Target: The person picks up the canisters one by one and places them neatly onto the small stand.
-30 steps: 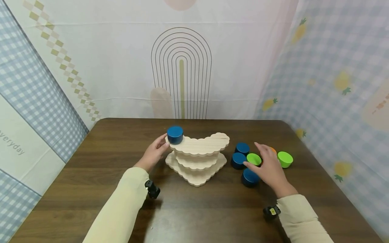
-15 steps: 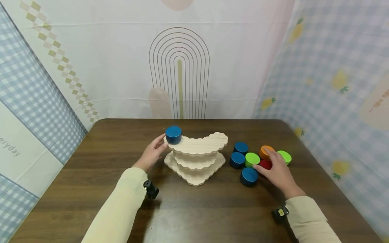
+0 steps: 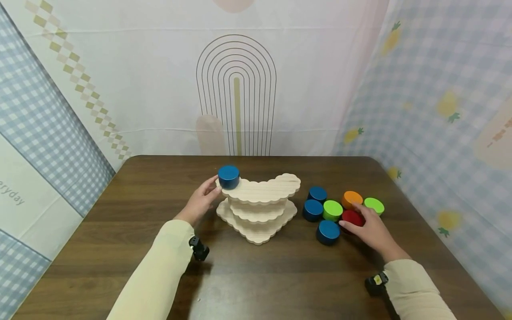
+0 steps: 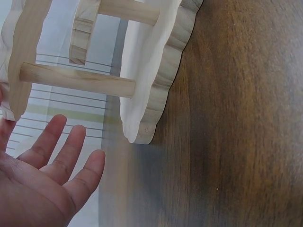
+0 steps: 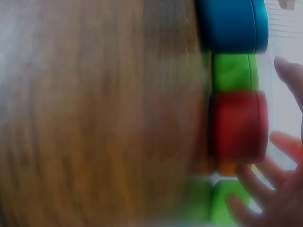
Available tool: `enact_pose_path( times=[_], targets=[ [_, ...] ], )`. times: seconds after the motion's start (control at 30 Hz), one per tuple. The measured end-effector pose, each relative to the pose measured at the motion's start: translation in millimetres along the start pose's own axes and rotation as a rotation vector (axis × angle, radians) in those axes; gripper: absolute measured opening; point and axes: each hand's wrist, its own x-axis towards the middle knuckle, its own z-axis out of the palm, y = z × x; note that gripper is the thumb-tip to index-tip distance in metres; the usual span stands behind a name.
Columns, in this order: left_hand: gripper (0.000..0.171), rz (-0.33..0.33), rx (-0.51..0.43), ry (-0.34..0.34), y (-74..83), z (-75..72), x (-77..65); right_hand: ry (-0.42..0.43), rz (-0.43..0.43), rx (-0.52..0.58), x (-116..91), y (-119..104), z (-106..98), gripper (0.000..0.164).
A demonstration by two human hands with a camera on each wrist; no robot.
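A pale wooden tiered stand [image 3: 258, 198] with scalloped shelves stands mid-table. On its top shelf, at the left end, sits a short blue cylinder [image 3: 229, 178]. My left hand [image 3: 198, 202] has thumb and index finger at that shelf end; in the left wrist view the other fingers [image 4: 78, 151] spread below it. Over to the right, my right hand [image 3: 374, 231] hovers at a red cylinder [image 3: 352, 218], thumb and fingers apart on either side of it. The right wrist view shows those fingers [image 5: 258, 187] spread beside the red cylinder [image 5: 240, 126], somewhat blurred.
Around the red cylinder stand several others: blue ones [image 3: 328, 232] to its left, a green one [image 3: 332, 210] beside it, an orange one [image 3: 352, 198] behind and another green one [image 3: 374, 205] to the right. Patterned cloth [image 3: 160, 89] hangs behind the brown table [image 3: 256, 284].
My right hand has moved right and down from above the green and blue cylinders to the red one, uncovering the orange and red cylinders. The left hand has stayed at the shelf end.
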Motion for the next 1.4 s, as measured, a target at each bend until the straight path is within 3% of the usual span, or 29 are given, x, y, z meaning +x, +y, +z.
enact_pose_path(
  times=[0.2, 0.7, 1.13, 1.4],
  targets=[
    [0.057, -0.003, 0.005, -0.004, -1.0, 0.4, 1.2, -0.082, 0.093, 0.046, -0.7, 6.0, 0.2, 0.089],
    [0.057, 0.002, 0.012, -0.008, -0.9, 0.2, -1.2, -0.159, 0.119, 0.137, -0.6, 18.1, -0.9, 0.086],
    [0.057, 0.012, 0.021, -0.011, 0.0, 0.6, -2.3, -0.143, 0.118, 0.14, -0.9, 17.6, 0.7, 0.08],
    [0.059, 0.004, 0.03, -0.019, 2.4, -0.9, -2.6, -0.066, 0.087, 0.136, -3.0, 11.3, -2.0, 0.073]
  ],
)
